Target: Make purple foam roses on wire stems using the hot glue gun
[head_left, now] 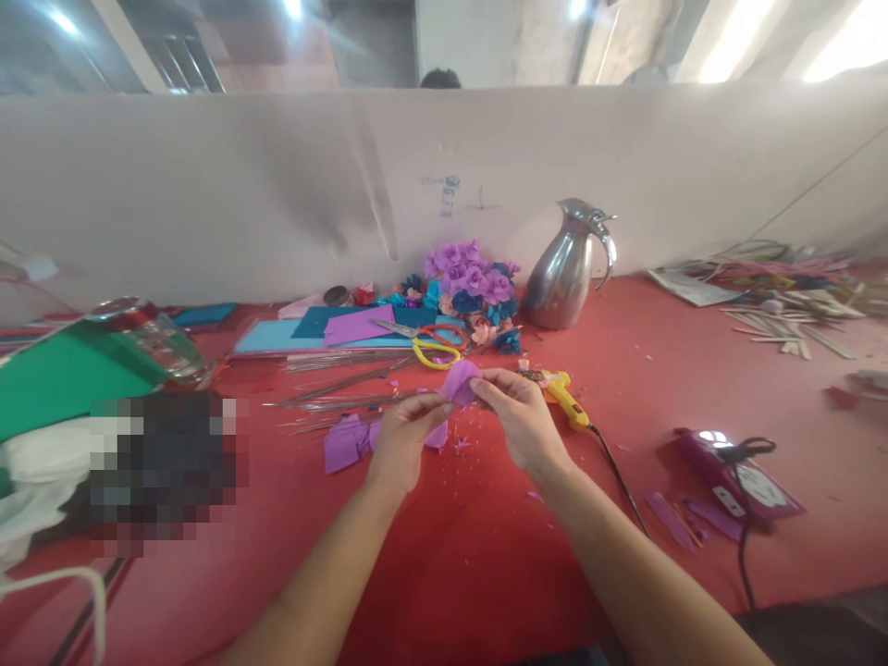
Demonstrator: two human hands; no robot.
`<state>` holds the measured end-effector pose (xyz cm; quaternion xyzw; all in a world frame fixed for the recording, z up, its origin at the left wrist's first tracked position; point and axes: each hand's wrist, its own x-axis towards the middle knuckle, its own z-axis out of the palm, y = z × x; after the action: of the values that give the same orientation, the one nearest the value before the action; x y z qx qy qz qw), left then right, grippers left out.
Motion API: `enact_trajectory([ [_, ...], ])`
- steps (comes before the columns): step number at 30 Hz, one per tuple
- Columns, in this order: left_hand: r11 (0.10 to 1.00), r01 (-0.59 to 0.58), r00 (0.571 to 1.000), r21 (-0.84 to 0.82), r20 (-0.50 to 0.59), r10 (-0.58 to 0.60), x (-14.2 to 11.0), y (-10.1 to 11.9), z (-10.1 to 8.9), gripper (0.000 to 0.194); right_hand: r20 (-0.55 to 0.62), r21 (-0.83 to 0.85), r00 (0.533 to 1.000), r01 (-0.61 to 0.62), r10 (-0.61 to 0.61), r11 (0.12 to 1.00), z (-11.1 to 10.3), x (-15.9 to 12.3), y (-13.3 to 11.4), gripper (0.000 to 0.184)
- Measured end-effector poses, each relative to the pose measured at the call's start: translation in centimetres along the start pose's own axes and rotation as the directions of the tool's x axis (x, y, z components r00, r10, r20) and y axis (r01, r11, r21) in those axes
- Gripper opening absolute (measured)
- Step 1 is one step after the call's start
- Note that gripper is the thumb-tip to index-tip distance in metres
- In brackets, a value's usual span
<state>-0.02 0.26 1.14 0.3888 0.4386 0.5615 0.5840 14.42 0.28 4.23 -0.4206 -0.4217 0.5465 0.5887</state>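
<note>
At the left edge of the frame, a flat green sheet (pixel 48 375) is overlapped by a tilted clear jar (pixel 166 347), and crumpled white material (pixel 42 462) is bunched below. Left of centre, smooth coloured sheets (pixel 267 336) are layered on the red tabletop (pixel 472 573), with thin, straight wires (pixel 333 400) and cut purple pieces (pixel 343 446) strewn nearer. At the centre of the frame, a soft, rounded purple petal (pixel 459 379) is held up between both hands. It is pinched at its lower left by the fingers of the left hand (pixel 406 430), whose wrist is angled inward; its right edge is gripped between thumb and bent forefinger of the right hand (pixel 517 416), the forearm being slanted in from the lower right. Behind, red-and-yellow-handled scissors (pixel 438 346) and ruffled flowers (pixel 472 277) are seen. To their right, a polished metal jug (pixel 559 277) is stood upright, with a yellow glue gun (pixel 570 402) laid nearer; at upper right, pale flat sticks (pixel 797 319) are heaped.
</note>
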Motion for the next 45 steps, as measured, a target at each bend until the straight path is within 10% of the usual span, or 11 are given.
enact_trajectory([
  [14,0.999,-0.003,0.999,0.054,0.05,0.0,-0.5,0.3,0.4,0.017,0.114,-0.115,0.992,0.07,-0.057,0.991,-0.4,-0.2,0.1,0.016],
  [24,0.96,0.237,0.959,-0.15,0.195,-0.206,0.1,0.8,-0.4,0.023,0.114,-0.07,0.993,-0.002,0.01,0.998,-0.3,-0.1,-0.2,0.015],
  [45,0.977,0.188,0.952,0.102,0.225,-0.207,-0.2,1.0,-0.5,0.021,0.125,-0.164,0.991,-0.027,0.048,0.986,-0.5,0.1,0.5,0.018],
])
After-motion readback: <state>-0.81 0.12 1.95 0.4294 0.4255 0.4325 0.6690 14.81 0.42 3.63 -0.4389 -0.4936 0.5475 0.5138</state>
